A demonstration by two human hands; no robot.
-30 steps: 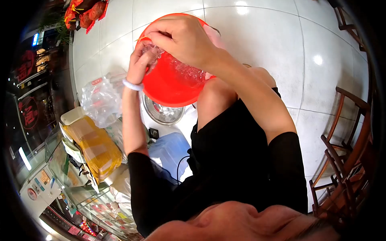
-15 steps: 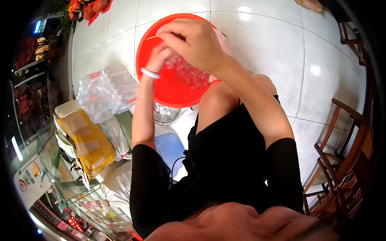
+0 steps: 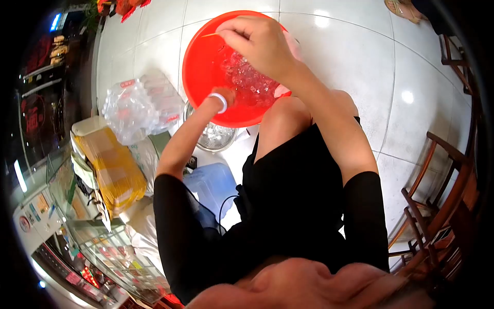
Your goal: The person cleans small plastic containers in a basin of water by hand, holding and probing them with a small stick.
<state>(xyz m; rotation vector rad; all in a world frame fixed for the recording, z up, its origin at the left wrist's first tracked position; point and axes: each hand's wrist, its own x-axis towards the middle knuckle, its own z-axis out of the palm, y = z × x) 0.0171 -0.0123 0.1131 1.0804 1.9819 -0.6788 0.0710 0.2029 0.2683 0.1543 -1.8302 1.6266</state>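
Note:
A large red basin (image 3: 198,77) stands on the floor in front of my knees, with a glistening, wet pile of small translucent pieces (image 3: 249,82) in it. Above its far side, my right hand (image 3: 262,44) is closed, pinching a thin yellowish stick (image 3: 209,35) between thumb and forefinger. The stick points left. My left hand (image 3: 226,96), with a white band at the wrist, reaches inside the basin at its near left, beside the wet pieces. Its fingers are blurred and partly hidden, so what they hold cannot be made out.
A metal bowl (image 3: 216,138) sits by the basin's near left. Shrink-wrapped clear bottles (image 3: 131,110), a taped yellow parcel (image 3: 116,170) and a blue plastic container (image 3: 211,183) are on my left. Wooden chairs (image 3: 437,206) stand at the right. Another person's foot (image 3: 404,10) shows at the top right.
My left hand has moved away from my right hand, down toward the near side of the basin. My right hand keeps the stick above the basin. The view has shifted slightly.

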